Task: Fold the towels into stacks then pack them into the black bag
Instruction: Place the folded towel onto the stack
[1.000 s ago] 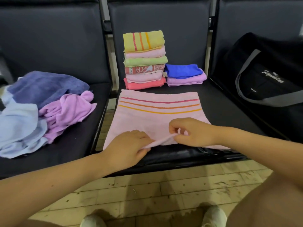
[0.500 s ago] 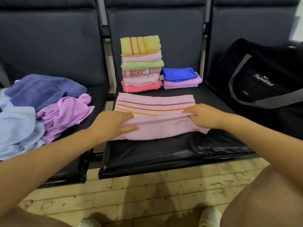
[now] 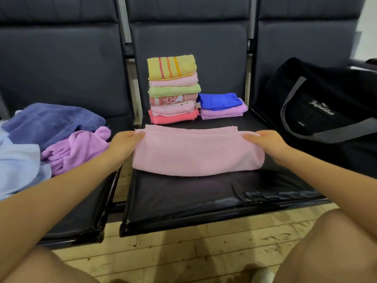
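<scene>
Hands (image 3: 195, 144) apparently gripping pink towel (image 3: 195, 154) (folded)

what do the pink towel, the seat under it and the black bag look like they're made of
Pink towel: soft terry cloth, probably cotton, matte and fuzzy. Seat: glossy black vinyl or faux leather, with wrinkles and shine at the front edge. Black bag: matte woven fabric, likely nylon or polyester, with grey webbing straps.

A pink towel (image 3: 196, 152) lies folded in half across the middle seat (image 3: 204, 193), its far corners pinched by both hands. Behind it stand a tall stack (image 3: 173, 89) of six folded towels and a low stack (image 3: 222, 106) of two. To its left lies a loose heap (image 3: 47, 137) of unfolded towels; to its right sits the black bag (image 3: 322, 107).
</scene>
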### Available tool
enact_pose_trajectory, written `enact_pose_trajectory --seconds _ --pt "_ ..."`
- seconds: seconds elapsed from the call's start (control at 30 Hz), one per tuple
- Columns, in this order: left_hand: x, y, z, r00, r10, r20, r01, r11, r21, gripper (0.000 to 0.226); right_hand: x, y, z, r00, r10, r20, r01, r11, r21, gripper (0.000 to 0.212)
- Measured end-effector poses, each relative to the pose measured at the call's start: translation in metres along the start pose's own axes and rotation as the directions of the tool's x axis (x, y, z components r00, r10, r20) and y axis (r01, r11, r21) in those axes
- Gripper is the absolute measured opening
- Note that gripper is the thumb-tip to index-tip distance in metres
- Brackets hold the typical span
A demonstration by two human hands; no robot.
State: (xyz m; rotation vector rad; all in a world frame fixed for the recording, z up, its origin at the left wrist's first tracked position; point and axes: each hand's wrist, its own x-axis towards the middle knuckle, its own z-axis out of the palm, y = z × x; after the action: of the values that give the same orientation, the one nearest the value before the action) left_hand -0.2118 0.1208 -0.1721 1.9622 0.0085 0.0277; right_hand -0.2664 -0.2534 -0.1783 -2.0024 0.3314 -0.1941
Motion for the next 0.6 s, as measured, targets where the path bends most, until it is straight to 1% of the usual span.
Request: enact_pose_trajectory --seconds 0.07,0.1,0.13,0.17,0.2,0.23,0.27,0.3,0.33,0.4,0.47,0.53,0.6 --pt "0.001 -0.002 0.007 0.999 -0.05 -0.017 0.047 0.989 -0.138 0.028 0.001 0.006 0.004 0.997 0.047 0.059 -0.053 0.992 0.111 0.02" --pt "0.003 -0.003 0.012 0.997 -0.068 -0.021 0.063 0.982 -0.18 0.026 0.001 0.01 0.006 0.989 0.073 0.127 -0.096 0.978 0.187 0.015" --pt "0.005 -0.004 0.018 0.997 -0.077 -0.025 0.071 0.981 -0.181 0.025 0.002 0.013 0.008 0.975 0.096 0.198 -0.143 0.96 0.239 0.017" --pt "0.008 -0.006 0.022 0.996 -0.087 -0.021 0.083 0.989 -0.122 0.024 0.003 0.018 0.01 0.959 0.108 0.261 -0.173 0.955 0.241 0.02" --pt "0.009 -0.006 0.026 0.996 -0.092 0.003 0.092 0.996 0.009 0.027 0.003 0.022 0.011 0.943 0.111 0.313 -0.171 0.97 0.172 0.023" --pt "0.008 -0.005 0.03 0.996 -0.079 0.043 0.069 0.98 0.186 0.032 0.004 0.025 0.012 0.931 0.106 0.35 -0.134 0.989 0.057 0.025" --pt "0.007 -0.006 0.032 0.994 -0.054 0.092 0.018 0.937 0.349 0.036 0.005 0.028 0.013 0.921 0.091 0.379 -0.074 0.995 -0.06 0.028" --pt "0.005 -0.008 0.035 0.99 -0.017 0.143 -0.052 0.885 0.463 0.038 0.006 0.029 0.014 0.919 0.07 0.389 -0.012 0.989 -0.15 0.03" --pt "0.003 -0.01 0.036 0.982 0.026 0.188 -0.123 0.839 0.53 0.038 0.006 0.028 0.014 0.921 0.055 0.386 0.027 0.979 -0.203 0.029" --pt "0.002 -0.013 0.038 0.966 0.039 0.254 -0.186 0.786 0.589 0.037 0.007 0.025 0.013 0.927 0.044 0.374 0.047 0.972 -0.23 0.023" --pt "0.005 -0.014 0.039 0.959 0.02 0.284 -0.196 0.771 0.607 0.039 0.007 0.025 0.011 0.923 0.05 0.381 0.033 0.978 -0.208 0.018" --pt "0.007 -0.011 0.041 0.965 0.02 0.262 -0.175 0.792 0.585 0.04 0.009 0.028 0.008 0.928 0.042 0.371 0.032 0.981 -0.19 0.018" --pt "0.012 -0.009 0.042 0.976 0.081 0.203 -0.181 0.82 0.543 0.038 0.013 0.029 0.005 0.952 0.031 0.304 0.024 0.984 -0.174 0.017"
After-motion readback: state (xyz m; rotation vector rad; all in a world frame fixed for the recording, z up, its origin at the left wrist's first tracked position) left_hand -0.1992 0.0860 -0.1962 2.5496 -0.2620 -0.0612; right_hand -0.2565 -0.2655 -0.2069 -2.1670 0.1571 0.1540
